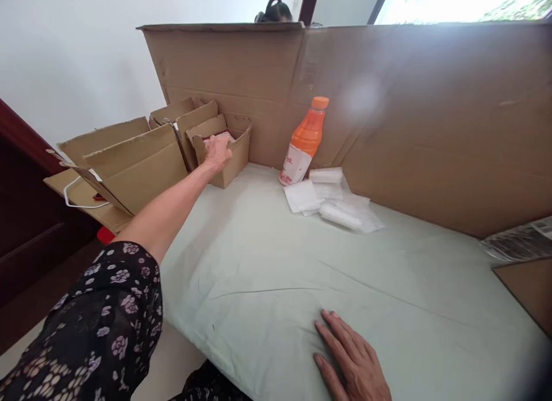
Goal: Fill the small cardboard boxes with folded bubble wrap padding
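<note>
A cardboard screen (388, 102) is seen standing along the back of a tabletop (276, 263) covered in pale green cloth. At the left edge, a large open carton (129, 165) is set beside a small box (228, 154), into which the left hand (218, 151) is reached, fingers curled over its contents. The right hand (351, 361) is laid flat, fingers spread, on the cloth. An orange bottle (304, 142) is leaned against the screen, white packets (332, 197) just beside it.

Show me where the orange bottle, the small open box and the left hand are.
orange bottle (307, 138): head view, on its orange body.
small open box (235, 159): head view, on its front wall.
left hand (217, 152): head view, on the back of the hand.
</note>
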Available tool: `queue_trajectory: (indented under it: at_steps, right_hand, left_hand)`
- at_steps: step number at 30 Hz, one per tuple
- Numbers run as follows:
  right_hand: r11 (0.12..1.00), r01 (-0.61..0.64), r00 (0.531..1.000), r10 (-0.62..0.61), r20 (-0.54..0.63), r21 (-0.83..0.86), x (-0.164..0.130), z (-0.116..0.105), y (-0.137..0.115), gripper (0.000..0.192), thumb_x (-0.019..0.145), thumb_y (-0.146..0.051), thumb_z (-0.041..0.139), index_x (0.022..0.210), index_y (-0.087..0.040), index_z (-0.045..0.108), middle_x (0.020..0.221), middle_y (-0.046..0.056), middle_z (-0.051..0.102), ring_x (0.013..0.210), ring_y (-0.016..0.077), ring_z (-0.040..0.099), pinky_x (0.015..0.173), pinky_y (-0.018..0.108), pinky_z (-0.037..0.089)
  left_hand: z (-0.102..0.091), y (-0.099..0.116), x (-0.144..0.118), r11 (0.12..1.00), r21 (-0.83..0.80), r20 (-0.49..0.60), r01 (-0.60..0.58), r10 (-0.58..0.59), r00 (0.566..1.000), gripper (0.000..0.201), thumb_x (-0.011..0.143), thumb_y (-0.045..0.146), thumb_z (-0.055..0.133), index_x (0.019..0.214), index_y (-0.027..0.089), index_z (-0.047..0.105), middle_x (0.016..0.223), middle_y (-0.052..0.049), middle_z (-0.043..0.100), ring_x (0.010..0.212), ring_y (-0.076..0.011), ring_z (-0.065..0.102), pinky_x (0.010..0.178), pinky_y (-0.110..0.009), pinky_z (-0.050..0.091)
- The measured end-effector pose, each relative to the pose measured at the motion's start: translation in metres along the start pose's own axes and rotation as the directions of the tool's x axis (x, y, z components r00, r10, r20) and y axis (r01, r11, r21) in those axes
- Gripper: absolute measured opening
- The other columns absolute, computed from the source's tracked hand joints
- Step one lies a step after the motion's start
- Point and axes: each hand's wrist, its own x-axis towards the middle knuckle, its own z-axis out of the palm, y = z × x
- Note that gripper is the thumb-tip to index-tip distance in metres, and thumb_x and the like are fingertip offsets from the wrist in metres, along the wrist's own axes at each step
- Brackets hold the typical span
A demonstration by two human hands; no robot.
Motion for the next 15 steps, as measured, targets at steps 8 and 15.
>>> queue_trajectory:
  at_steps: [8,15]
  right_hand:
    - [0.984,-0.116,0.993,0.117,-0.006,0.134,-0.009,0.002,0.002,0.048,0.098,-0.037,0.055,0.145,-0.025,0.052,0.145,0.007,0.061,0.127,0.0263,0.064,0.094,0.039,0.058]
    - [0.917,-0.268,0.963,0.259,0.07,0.294,0.01,0.001,0.016,0.065,0.1,-0.042,0.052,0.16,-0.032,0.031,0.141,0.01,0.063,0.122,0.0283,0.067,0.091,0.041,0.062]
  left_hand:
    - [-0.083,0.016,-0.16,0.926,0.006,0.072,-0.377,0.376,0.924,0.017,0.08,0.015,0.059,0.091,0.022,0.07,0.099,-0.005,0.072,0.111,-0.0275,0.065,0.108,-0.048,0.047]
    - [-0.12,-0.036,-0.306,0.954,-0.294,0.026,-0.063,0.074,0.997,0.08,0.082,0.033,0.074,0.154,0.03,0.041,0.164,-0.01,0.038,0.151,-0.0352,0.038,0.126,-0.054,0.03]
